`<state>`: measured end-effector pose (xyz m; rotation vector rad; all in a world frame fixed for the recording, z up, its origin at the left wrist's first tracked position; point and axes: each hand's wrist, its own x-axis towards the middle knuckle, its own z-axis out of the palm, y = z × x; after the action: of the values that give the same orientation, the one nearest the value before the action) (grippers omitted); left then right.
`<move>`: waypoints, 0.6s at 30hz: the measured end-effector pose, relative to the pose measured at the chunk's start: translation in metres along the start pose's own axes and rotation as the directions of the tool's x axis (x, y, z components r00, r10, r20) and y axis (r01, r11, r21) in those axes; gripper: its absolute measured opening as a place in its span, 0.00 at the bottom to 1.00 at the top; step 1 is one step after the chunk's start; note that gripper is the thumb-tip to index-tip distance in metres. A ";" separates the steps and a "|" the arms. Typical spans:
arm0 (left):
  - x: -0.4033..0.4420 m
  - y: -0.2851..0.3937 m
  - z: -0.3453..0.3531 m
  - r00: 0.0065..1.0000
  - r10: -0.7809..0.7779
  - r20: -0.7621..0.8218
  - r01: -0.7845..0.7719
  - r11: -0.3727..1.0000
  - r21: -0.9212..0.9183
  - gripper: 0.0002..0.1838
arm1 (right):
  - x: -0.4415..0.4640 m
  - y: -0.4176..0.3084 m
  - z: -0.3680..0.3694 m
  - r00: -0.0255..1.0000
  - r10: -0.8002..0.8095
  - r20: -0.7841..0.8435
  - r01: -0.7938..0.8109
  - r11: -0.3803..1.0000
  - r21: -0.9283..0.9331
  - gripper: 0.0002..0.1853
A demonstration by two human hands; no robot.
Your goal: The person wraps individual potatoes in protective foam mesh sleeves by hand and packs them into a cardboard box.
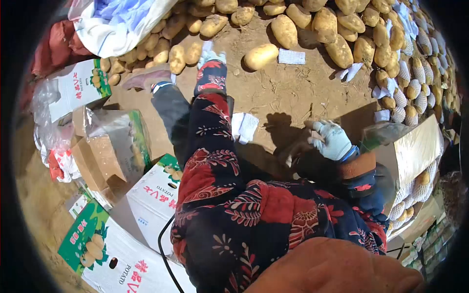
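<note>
My left hand [212, 56], in a pale glove, reaches out past a patterned cuff to the edge of the potato pile. Two potatoes [185, 56] lie just left of it, and a single large potato [261, 57] is to its right. Its fingers are too small and washed out to tell whether it grips anything. My right hand [332, 140], also in a pale glove, is over the soil with its fingers apart; no held thing shows. White foam net sleeves [244, 127] lie on the ground between the two arms.
Loose potatoes [325, 24] are heaped along the far side, with net-wrapped potatoes [413, 90] at right. An open carton [415, 156] with sleeved potatoes stands by my right arm. Printed potato cartons [141, 205] and a white sack [115, 31] are on the left.
</note>
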<state>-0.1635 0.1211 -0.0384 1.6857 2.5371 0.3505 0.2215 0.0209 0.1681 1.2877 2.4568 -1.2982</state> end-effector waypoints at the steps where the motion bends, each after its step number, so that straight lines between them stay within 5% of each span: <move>1: 0.007 0.000 -0.004 1.000 -0.002 0.007 0.002 1.000 -0.004 0.26 | 0.000 0.000 0.000 1.000 -0.004 0.001 0.003 1.000 0.024 0.22; 3: 0.026 -0.001 -0.020 0.848 -0.345 0.402 0.343 0.936 0.079 0.22 | 0.001 0.002 0.001 1.000 -0.017 -0.009 0.018 0.999 0.050 0.21; 6: 0.000 -0.009 -0.018 0.875 -0.295 0.385 0.421 0.855 -0.302 0.17 | 0.005 -0.006 -0.008 0.999 0.033 0.020 -0.035 0.994 0.107 0.19; 9: -0.034 0.016 -0.011 0.869 -0.209 0.448 0.494 0.378 -0.783 0.18 | 0.007 0.000 -0.003 0.988 0.040 -0.147 -0.014 0.984 0.175 0.14; 10: -0.047 0.029 -0.012 0.871 -0.165 0.464 0.487 0.158 -0.859 0.21 | 0.007 0.005 0.001 0.972 0.038 -0.233 0.004 0.984 0.178 0.14; 12: -0.082 0.064 -0.030 0.874 -0.063 0.483 0.485 0.029 -0.874 0.20 | 0.008 0.003 -0.003 0.903 0.071 -0.423 0.010 0.983 0.186 0.17; 13: -0.098 0.079 -0.033 0.908 0.020 0.418 0.418 -0.016 -0.908 0.20 | 0.009 0.002 -0.006 0.832 0.037 -0.554 0.045 0.990 0.134 0.20; 14: -0.115 0.113 -0.071 0.888 0.065 0.454 0.447 0.098 -0.889 0.20 | 0.009 -0.001 -0.010 0.741 -0.007 -0.672 0.075 0.995 0.073 0.24; 15: -0.112 0.121 -0.073 0.627 0.239 0.741 0.741 -0.474 -0.475 0.19 | 0.009 -0.007 -0.013 0.710 0.028 -0.704 0.067 0.992 0.107 0.28; 16: -0.147 0.147 -0.099 0.900 0.283 0.330 0.287 0.185 -0.940 0.15 | 0.008 -0.010 -0.017 0.677 0.058 -0.734 0.068 0.988 0.140 0.32; 17: -0.160 0.161 -0.113 0.869 0.366 0.333 0.274 0.205 -0.940 0.16 | 0.014 0.002 -0.011 0.611 -0.089 -0.786 0.146 0.989 0.002 0.34; 18: -0.169 0.170 -0.125 0.831 0.442 0.338 0.261 0.226 -0.938 0.17 | 0.016 0.011 -0.001 0.587 -0.141 -0.797 0.040 0.989 -0.145 0.29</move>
<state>0.0325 0.0109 0.1116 1.0714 1.1336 1.0253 0.2192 0.0350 0.1544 2.0989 3.1188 -0.5787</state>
